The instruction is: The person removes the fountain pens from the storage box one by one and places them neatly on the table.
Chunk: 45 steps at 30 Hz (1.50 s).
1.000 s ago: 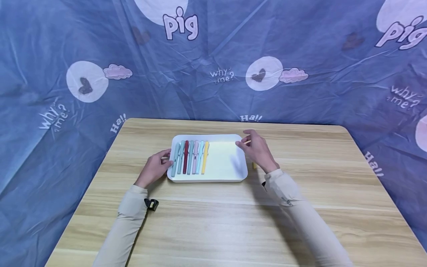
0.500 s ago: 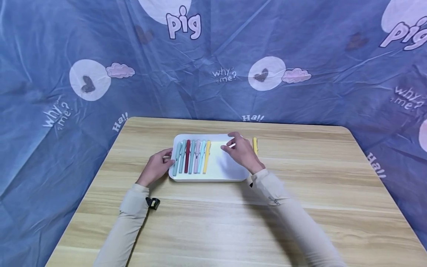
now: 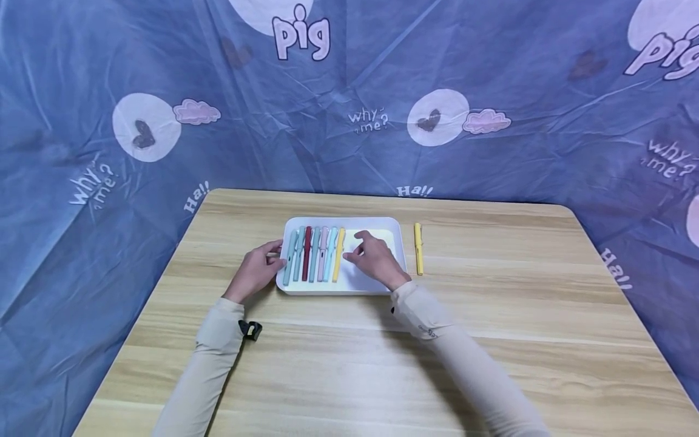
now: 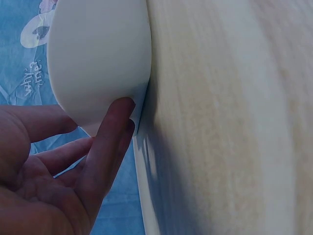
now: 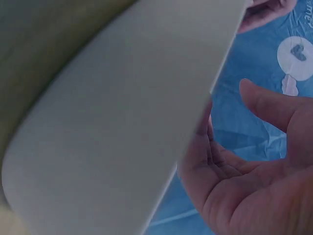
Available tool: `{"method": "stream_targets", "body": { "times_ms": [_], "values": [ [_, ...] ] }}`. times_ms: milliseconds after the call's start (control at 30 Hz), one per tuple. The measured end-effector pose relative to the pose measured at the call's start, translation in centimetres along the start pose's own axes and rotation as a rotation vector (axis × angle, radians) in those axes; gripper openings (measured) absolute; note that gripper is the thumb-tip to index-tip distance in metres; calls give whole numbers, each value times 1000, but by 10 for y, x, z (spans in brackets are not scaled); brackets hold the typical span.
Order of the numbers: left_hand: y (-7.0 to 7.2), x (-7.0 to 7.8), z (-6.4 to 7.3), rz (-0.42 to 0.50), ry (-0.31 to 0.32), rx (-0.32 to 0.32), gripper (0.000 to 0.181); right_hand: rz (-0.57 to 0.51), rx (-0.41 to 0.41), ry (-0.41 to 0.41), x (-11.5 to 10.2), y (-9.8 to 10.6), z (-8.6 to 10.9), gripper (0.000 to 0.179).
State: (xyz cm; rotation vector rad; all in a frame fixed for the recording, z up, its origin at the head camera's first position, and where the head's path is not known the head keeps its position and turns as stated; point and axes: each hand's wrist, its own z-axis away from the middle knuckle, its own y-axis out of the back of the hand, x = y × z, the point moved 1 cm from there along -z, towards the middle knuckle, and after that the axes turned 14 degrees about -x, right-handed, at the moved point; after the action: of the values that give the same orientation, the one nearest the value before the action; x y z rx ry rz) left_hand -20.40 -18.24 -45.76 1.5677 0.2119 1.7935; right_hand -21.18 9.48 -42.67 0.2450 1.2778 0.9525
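Seven pens: side by side in L half of tray, lengths running near-far w/ slight lean; teals, red, pink, lt blue, yellow.
Yellow pen: R end of that row, just beside R hand's thumb tip; contact can't tell.
Loose pen: also yellow, on table, just R of tray & apart from it, same near-far lie.
L hand: pinching tray's L end, thumb over rim, fingers on outer wall; gap btw them = wall only.
R hand: above tray's R half, thumb & index well apart, other fingers part-bent, nothing seen in grip; some tips hidden behind wall in R wrist view.
Pen feel: prob. light, stiff, hard plastic; smooth barrel, so likely slippery & apt to roll or skid if nudged off-centre. Not v. fragile, I'd guess.
Pen hold: mid-barrel, thumb vs. index, should balance best. Row is tight, so fingers fit poorly btw neighbours; yellow's R side gives most room.
Tray feel: looks like thin, rigid plastic; prob. light enough to slide if bumped.
Tray hold: short end walls, thumb in/fingers out, as L hand has it; pinching gently should do.
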Motion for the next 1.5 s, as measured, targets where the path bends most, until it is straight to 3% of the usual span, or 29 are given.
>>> {"method": "stream_targets", "body": {
  "times_ms": [467,900,1333,1500],
  "values": [
    [1,-1,0,5,-7,-6,54,-81,-103,-144,-2,-20,-13,62],
    [2,-1,0,0,-19,-6,54,-34,-77,-212,-3,-31,-25,50],
    [0,-1,-2,8,8,-12,54,7,-94,-269,-9,-33,-29,37],
    [1,-1,-1,16,19,-12,54,31,-92,-265,-9,-34,-33,21]
  ]
}}
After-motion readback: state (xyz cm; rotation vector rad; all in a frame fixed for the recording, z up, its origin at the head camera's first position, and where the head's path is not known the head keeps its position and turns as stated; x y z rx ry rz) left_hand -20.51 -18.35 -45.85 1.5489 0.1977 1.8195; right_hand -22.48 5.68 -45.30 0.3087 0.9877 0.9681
